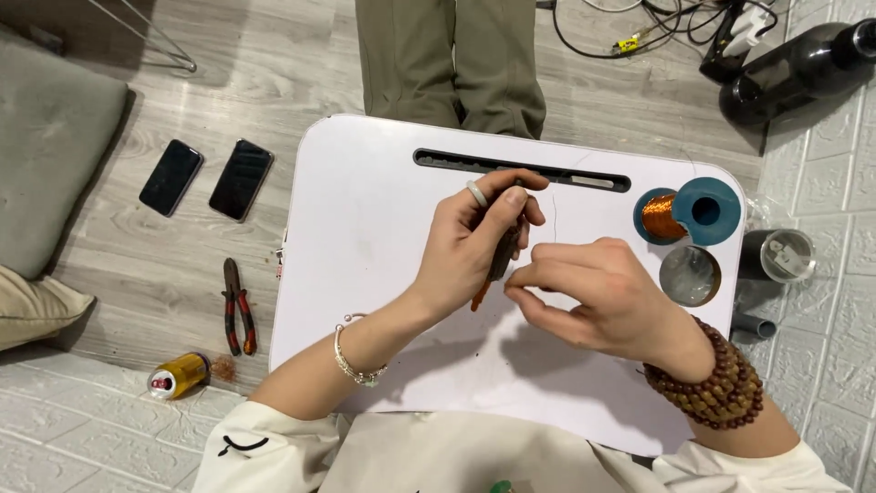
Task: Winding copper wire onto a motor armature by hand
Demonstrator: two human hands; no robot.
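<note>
Over the white lap table, left hand is wrapped around a dark brown stick-like piece, right hand pinching fine wire beside it, copper wire spool near.

Two dark-screened phones lie side by side on the floor left of the desk. Nearer the person, a gold can with a red end lies tipped over.

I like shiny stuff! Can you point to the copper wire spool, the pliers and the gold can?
copper wire spool [659, 216]: head view, on the wound copper wire.
pliers [239, 315]: head view, on the handles, on the floor.
gold can [182, 372]: head view, on its side wall.
</note>
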